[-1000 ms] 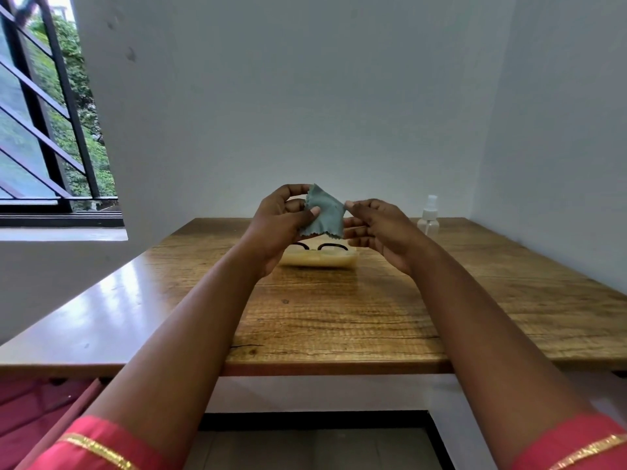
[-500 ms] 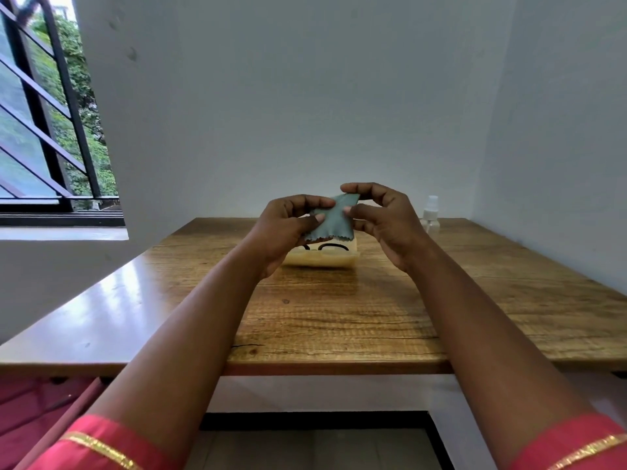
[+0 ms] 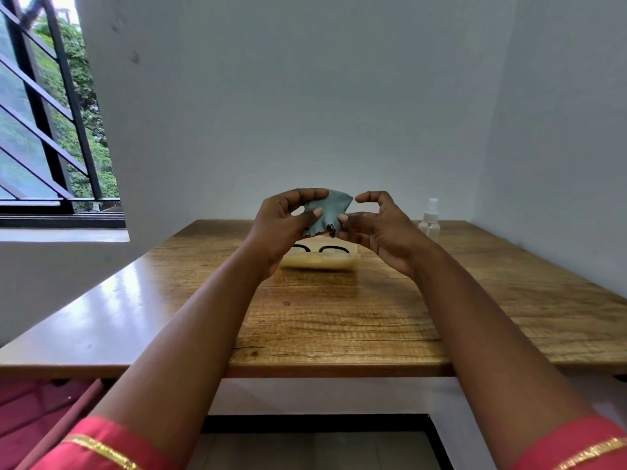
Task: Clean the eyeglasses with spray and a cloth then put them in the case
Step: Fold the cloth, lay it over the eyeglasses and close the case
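Note:
Both hands are raised over the wooden table (image 3: 339,317). A small grey-green cloth (image 3: 327,210) hangs crumpled between them. My left hand (image 3: 285,225) pinches its left side between thumb and fingers. My right hand (image 3: 380,228) touches the cloth's lower right corner with its thumb and lower fingers, the index finger curled above and apart from it. Behind the hands lies a pale yellow open case (image 3: 319,261) with the black-rimmed eyeglasses (image 3: 322,249) resting in it; the hands hide part of them. A clear spray bottle (image 3: 430,220) stands at the back right.
White walls close the table in at the back and right. A barred window (image 3: 44,130) is on the left. Red fabric (image 3: 34,418) shows below the table's near-left edge.
The cloth has been bunched and turned between the fingers. My right hand's index finger has lifted off its top edge, and the hand has shifted slightly right.

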